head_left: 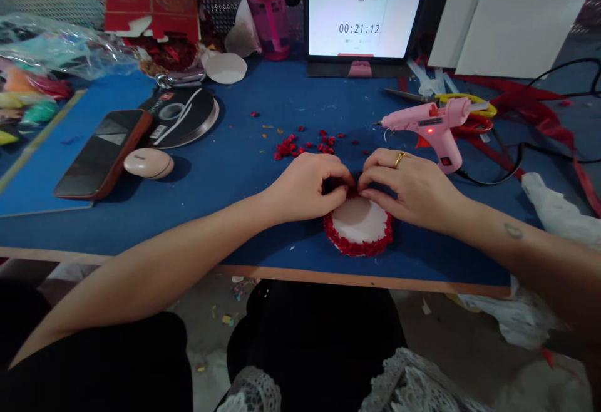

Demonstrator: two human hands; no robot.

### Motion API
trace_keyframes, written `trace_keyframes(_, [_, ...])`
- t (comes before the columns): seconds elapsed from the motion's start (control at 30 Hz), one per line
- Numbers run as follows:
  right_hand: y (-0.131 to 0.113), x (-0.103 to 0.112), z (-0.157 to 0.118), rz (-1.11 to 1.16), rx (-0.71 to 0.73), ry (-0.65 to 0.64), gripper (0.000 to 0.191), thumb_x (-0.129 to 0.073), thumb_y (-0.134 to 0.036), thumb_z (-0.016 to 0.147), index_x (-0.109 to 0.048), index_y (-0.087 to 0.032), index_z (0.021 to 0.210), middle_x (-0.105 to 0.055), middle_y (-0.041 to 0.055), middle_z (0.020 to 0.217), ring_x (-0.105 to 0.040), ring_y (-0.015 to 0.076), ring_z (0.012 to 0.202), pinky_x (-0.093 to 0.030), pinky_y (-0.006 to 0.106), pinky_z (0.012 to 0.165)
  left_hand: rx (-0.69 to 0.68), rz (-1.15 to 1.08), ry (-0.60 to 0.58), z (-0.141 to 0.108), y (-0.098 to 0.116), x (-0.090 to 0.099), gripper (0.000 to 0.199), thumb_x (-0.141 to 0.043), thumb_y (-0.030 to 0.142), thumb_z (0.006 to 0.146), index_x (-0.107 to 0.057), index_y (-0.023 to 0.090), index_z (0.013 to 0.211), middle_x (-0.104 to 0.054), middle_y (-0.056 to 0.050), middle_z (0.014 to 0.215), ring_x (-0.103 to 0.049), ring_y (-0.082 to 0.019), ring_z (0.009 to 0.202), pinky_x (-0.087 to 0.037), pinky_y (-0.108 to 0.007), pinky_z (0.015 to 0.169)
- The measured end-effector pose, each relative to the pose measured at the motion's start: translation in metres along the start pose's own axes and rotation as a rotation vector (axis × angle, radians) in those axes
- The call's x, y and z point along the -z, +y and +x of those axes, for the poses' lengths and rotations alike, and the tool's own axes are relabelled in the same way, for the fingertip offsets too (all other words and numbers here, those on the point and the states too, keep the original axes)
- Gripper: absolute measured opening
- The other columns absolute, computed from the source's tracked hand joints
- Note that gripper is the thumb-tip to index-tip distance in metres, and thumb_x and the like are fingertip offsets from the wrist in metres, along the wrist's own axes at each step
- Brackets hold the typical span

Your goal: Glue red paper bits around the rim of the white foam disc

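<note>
A white disc [359, 219] lies flat near the table's front edge, its rim covered in crumpled red bits. At the far side of that rim, my left hand [312, 186] is closed in a pinch, fingertips on the red edging. Facing it from the right, my right hand [408, 183], with a gold ring, pinches at the same spot. The fingers hide whatever small piece is between them. Just beyond my hands lie loose red bits [286, 147]. A pink glue gun [434, 125] with a lit red light rests to the right, its nozzle pointing left.
Scissors [469, 104] and red ribbon [539, 108] lie behind the glue gun, with its cable trailing right. On the left are a phone [103, 155], a beige oval case [149, 163] and a ribbon spool [183, 118]. A tablet [366, 14] showing a timer stands at the back beside a pink cup [267, 11].
</note>
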State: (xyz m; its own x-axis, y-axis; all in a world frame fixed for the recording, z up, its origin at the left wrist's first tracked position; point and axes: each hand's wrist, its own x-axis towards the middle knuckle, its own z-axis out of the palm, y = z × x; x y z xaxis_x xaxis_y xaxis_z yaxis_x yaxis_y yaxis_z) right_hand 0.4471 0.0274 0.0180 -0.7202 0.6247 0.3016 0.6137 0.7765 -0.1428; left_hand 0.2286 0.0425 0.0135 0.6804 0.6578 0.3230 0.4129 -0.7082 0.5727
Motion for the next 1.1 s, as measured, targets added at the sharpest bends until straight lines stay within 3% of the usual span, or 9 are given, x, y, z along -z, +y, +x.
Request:
trace_keyframes(0.3, [0.0006,0.0004,-0.0006,0.057,-0.044,-0.004,0.015,-0.053,-0.026,0.094,-0.066,-0.019,0.093,-0.066,0.0066,0.098,-0.064,0.0201,0.089,-0.047,0.032,0.075,-0.002,-0.002,0.003,-0.0008,0.0001,0.0,0.021,-0.056,0.01,0.078,-0.075,0.016,0.086,-0.07,-0.001,0.077,-0.063,-0.012,0.071,-0.047,-0.022,0.066])
trace_keyframes(0.57, [0.0023,0.0048,-0.0013,0.101,-0.028,0.1,0.013,-0.057,-0.028,0.092,-0.066,-0.019,0.09,-0.067,0.0053,0.092,-0.064,0.0189,0.087,-0.045,0.03,0.073,-0.001,-0.008,0.002,-0.001,-0.0002,0.0011,0.023,-0.055,0.01,0.077,-0.075,0.015,0.087,-0.069,-0.001,0.075,-0.062,-0.011,0.069,-0.046,-0.022,0.064])
trace_keyframes(0.73, [-0.0024,0.0037,-0.003,-0.001,-0.022,0.077,0.011,-0.063,-0.031,0.088,-0.068,-0.021,0.088,-0.067,0.0036,0.093,-0.065,0.0196,0.087,-0.045,0.03,0.07,0.003,-0.013,-0.013,-0.0008,0.0019,0.0016,0.023,-0.055,0.011,0.078,-0.075,0.016,0.087,-0.069,0.0,0.077,-0.061,-0.011,0.068,-0.046,-0.022,0.063])
trace_keyframes(1.1, [-0.0061,0.0022,-0.0034,-0.13,0.003,0.06,0.016,-0.054,-0.025,0.093,-0.069,-0.02,0.09,-0.069,0.0048,0.095,-0.065,0.0202,0.088,-0.046,0.03,0.067,0.003,-0.009,-0.009,-0.0014,0.0013,0.0008,0.023,-0.055,0.011,0.077,-0.075,0.017,0.085,-0.07,-0.001,0.078,-0.064,-0.013,0.072,-0.048,-0.022,0.067])
